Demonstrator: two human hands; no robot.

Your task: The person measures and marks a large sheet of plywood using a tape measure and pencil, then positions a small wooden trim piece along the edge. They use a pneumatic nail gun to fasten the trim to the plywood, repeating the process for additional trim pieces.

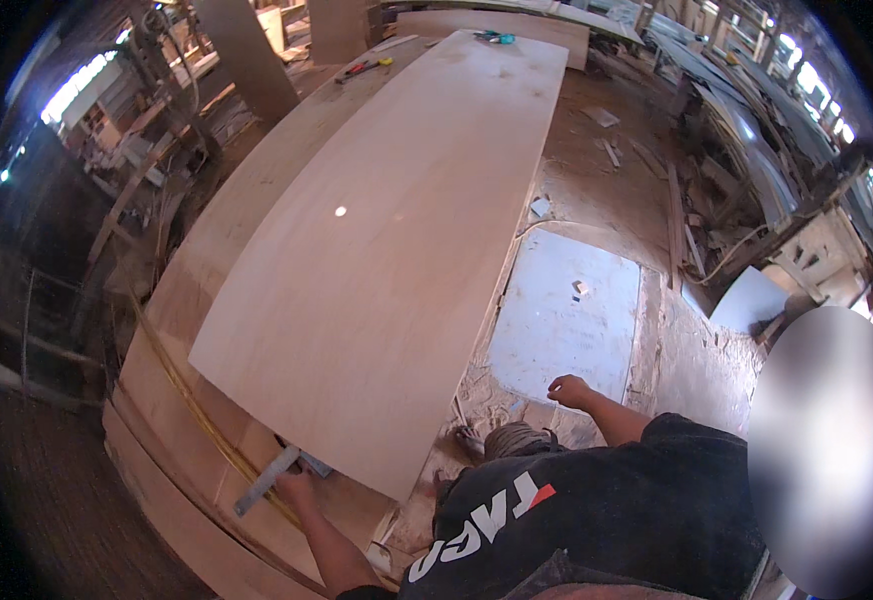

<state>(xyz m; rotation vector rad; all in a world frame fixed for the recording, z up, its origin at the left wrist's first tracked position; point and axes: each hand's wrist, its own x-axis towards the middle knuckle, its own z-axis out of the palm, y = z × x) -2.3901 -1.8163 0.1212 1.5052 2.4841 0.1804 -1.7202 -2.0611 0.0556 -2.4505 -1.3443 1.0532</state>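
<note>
My left hand is closed on a grey flat metal tool that looks like a carpenter's square, at the near end of a large pale plywood sheet. Part of the tool is hidden by the fingers. The sheet lies lengthwise on a wider stack of boards. Off the sheet's right edge, my right hand hangs over a light blue panel on the floor. Its fingers are curled together, and whatever they may hold is too small to make out.
A long yellow strip runs along the stack's left side. Red-and-yellow pliers lie at the far left, and a teal tool sits on the sheet's far end. Stacked boards line the right side. Scraps litter the dusty floor.
</note>
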